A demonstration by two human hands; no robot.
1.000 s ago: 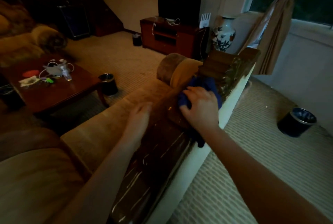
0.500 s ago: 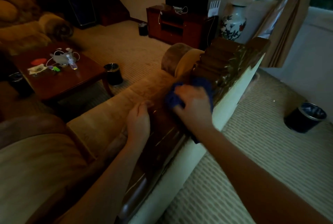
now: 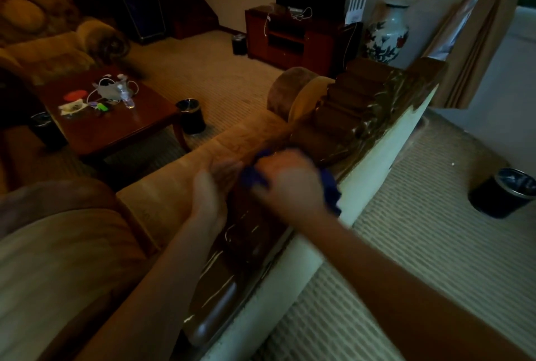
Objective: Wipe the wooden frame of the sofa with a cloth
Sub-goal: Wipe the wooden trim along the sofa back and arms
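Blue cloth [image 3: 329, 186]: soft, light, bunches easily; grip as wad. Right hand [image 3: 290, 178] fingers clamped on it atop wooden frame [image 3: 246, 244]. Left hand [image 3: 210, 189] fingers straight, resting at frame's inner edge.

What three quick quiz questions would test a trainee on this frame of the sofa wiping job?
1. True or false: the right hand presses the blue cloth on the wooden frame.
2. The left hand lies on: A) the coffee table, B) the sofa back beside the cloth, C) the vase.
3. Fill in: a dark waste bin stands on the ____ behind the sofa.

Key: 1 true; 2 B; 3 carpet.
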